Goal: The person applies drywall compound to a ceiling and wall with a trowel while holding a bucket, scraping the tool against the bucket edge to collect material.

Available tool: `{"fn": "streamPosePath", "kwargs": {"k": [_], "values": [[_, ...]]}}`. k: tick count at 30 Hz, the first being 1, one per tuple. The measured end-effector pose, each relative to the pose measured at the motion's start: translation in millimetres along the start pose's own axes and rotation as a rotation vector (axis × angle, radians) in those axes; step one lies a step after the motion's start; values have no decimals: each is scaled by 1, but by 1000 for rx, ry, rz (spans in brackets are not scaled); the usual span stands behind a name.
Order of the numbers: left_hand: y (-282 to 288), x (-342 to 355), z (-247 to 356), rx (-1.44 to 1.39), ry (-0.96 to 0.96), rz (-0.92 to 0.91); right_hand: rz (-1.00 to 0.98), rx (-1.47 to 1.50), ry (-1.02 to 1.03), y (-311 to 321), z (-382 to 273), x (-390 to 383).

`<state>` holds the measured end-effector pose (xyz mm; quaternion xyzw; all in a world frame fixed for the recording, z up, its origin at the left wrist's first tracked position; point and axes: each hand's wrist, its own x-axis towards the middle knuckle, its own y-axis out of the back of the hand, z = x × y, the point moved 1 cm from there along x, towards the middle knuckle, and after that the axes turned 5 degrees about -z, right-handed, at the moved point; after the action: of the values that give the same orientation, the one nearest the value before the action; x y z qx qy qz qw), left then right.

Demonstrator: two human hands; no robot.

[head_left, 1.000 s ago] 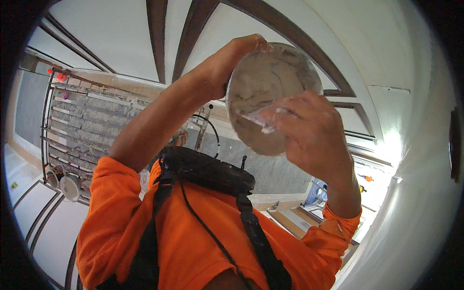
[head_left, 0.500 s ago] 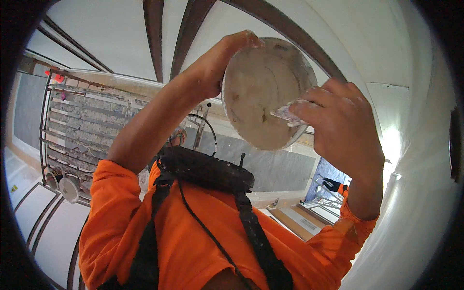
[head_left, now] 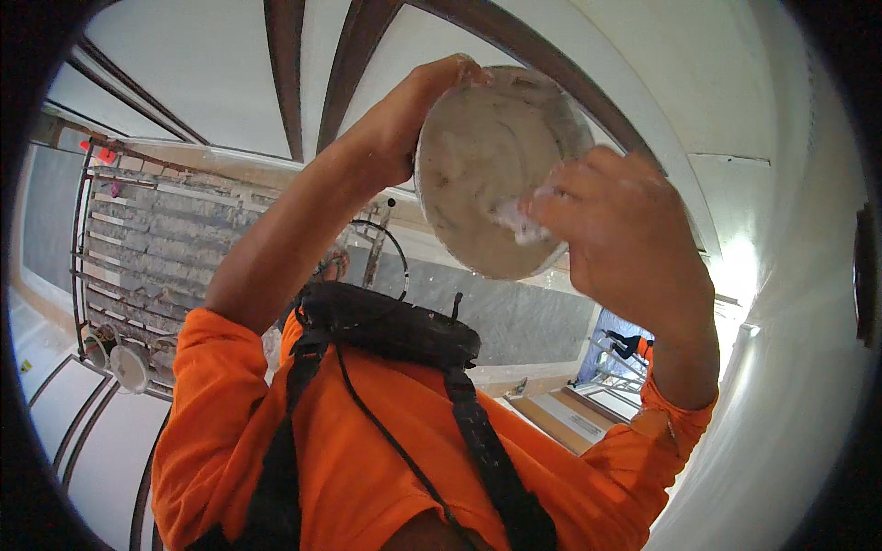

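A round pale bucket (head_left: 418,170) is held up in front of me, tilted so its mouth faces me. Beige, creamy paste (head_left: 482,151) with swirl marks lies inside. My left hand (head_left: 424,106) grips the rim at the upper left, its thumb over the edge and its other fingers hidden behind. Over the bucket's right side, my right hand (head_left: 611,216) is closed on a crumpled whitish wad (head_left: 517,223), smeared with paste. The wad meets the paste surface; motion blurs it, so its material is unclear.
Below to the left is a plank platform (head_left: 165,243) with metal rails, spattered pale. A white bucket (head_left: 129,367) stands beside it. Dark-trimmed white panels (head_left: 225,73) run along the upper left. Lower right, another person's orange sleeve (head_left: 646,349) shows near a metal ladder (head_left: 617,363).
My right hand has moved left and slightly down, bringing the wad further over the paste. The paste's swirl marks have altered. The bucket has shifted a little left.
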<state>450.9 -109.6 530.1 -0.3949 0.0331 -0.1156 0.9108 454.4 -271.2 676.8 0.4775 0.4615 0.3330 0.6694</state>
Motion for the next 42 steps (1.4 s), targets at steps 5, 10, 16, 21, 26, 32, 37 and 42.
{"fn": "streamPosePath", "kwargs": {"k": [5,10,16,21,26,32,37,42], "values": [[3,1,-1,-75,74,-31,-100,-66,-43,7,5,-11],[0,1,-7,-111,104,61,-271,-162,-71,10,-2,-8],[10,2,-1,-166,81,-23,-284,-166,-101,8,0,-11],[32,8,-28,892,-722,-88,-292,-220,-120,-1,-3,-10],[18,4,-22,280,-267,0,-154,-253,-161,-1,-7,-19],[15,1,-14,-87,-43,94,34,-301,-157,-12,-5,-20],[13,5,-15,-322,56,281,170,-382,-211,-35,-7,-35],[16,-8,-13,-540,-58,201,368,-257,-261,-80,1,-74]]}}
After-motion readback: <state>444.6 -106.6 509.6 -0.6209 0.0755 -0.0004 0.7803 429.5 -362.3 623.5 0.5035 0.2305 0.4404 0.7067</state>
